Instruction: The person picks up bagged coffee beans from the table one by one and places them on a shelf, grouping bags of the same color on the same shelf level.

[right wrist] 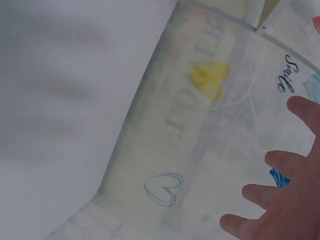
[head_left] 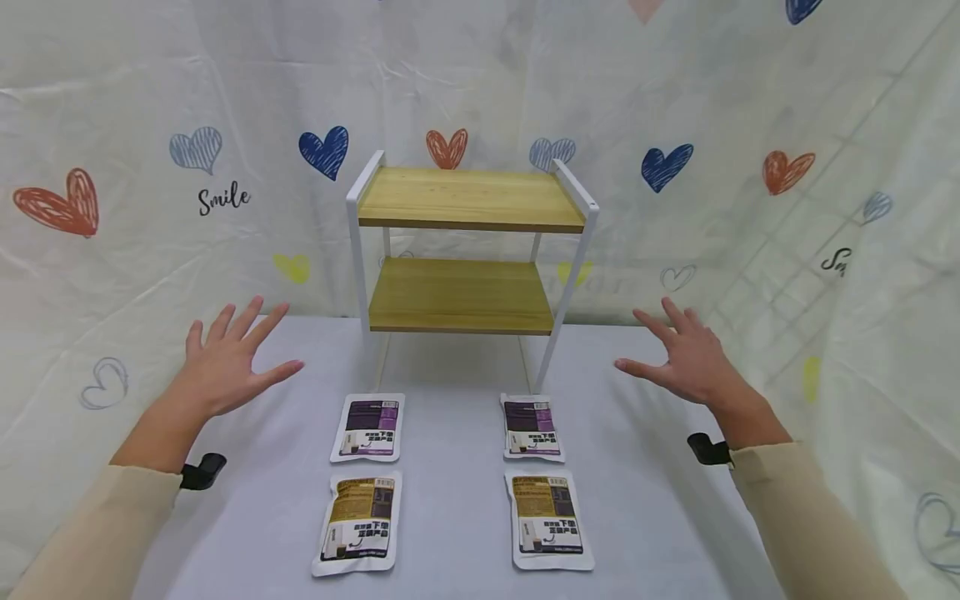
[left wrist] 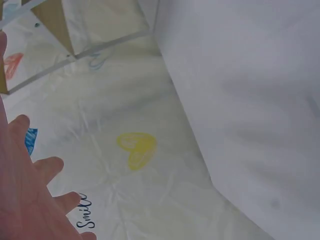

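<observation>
Left hand [head_left: 228,362]: raised left of the shelf; fingers spread apart, holding nothing.
Right hand [head_left: 690,358]: raised right of the shelf; fingers spread apart, holding nothing.
Packets: four, flat on the table [head_left: 450,500], between and nearer the wearer than the hands. Far row: left purple packet [head_left: 367,427], right purple packet [head_left: 532,427]. Near row: left brown packet [head_left: 358,523], right brown packet [head_left: 550,521].
Shelf [head_left: 472,196]: two boards in a white frame, behind the packets.
Collision risk: the right purple packet lies just beside the foot of the right front leg [head_left: 550,350]; a hand closing there could strike the leg and shift the shelf.
Grip risk: the packets look flat and smooth; a shallow pinch at the rim could slip.
Stack risk: the left brown packet shows a doubled edge. If a second packet lies beneath, it could slide off; the pictures do not settle this.
Packet print: large Chinese characters, including 下单; small text is illegible. No brand can be read.
Backdrop [head_left: 480,75] print: "Smile" [head_left: 223,197] in black script; a cut-off "Sm" at right.
Faint capitals [right wrist: 186,102]: visible in the right wrist view; not reliably readable.
</observation>
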`<control>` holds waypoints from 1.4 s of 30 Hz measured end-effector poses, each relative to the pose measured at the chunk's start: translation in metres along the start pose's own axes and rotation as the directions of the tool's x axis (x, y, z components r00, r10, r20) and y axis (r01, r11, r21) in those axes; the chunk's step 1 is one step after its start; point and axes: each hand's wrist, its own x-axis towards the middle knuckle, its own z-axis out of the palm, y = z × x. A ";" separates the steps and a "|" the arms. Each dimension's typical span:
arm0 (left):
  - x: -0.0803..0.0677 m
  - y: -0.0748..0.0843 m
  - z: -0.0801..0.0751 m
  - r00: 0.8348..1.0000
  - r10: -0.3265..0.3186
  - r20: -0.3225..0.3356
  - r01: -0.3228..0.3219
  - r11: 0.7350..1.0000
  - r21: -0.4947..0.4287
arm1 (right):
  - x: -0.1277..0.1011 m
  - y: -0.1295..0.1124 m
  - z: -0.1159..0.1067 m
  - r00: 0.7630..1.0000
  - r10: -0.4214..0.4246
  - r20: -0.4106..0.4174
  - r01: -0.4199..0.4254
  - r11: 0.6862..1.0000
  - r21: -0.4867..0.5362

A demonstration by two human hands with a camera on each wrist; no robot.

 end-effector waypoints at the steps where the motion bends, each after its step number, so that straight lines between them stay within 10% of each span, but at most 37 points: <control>1: -0.001 0.001 0.000 1.000 0.001 -0.002 -0.001 1.000 -0.004 | -0.001 -0.002 0.001 1.000 -0.006 -0.007 0.006 1.000 0.004; 15: -0.005 0.022 0.001 0.994 0.046 -0.099 -0.054 0.995 -0.081 | -0.016 -0.026 0.012 0.997 -0.056 -0.056 0.063 0.990 0.127; 27: 0.002 0.036 0.012 0.951 0.089 -0.295 -0.164 0.956 -0.242 | -0.023 -0.044 0.033 0.996 -0.063 -0.066 0.079 0.961 0.264; 35: 0.010 0.047 0.017 0.962 0.037 -0.271 -0.142 0.915 -0.378 | -0.028 -0.053 0.048 0.990 -0.079 -0.121 0.114 0.938 0.327; 42: 0.020 0.055 0.022 0.936 -0.018 -0.350 -0.175 0.842 -0.510 | -0.031 -0.064 0.061 0.987 -0.084 -0.137 0.131 0.913 0.387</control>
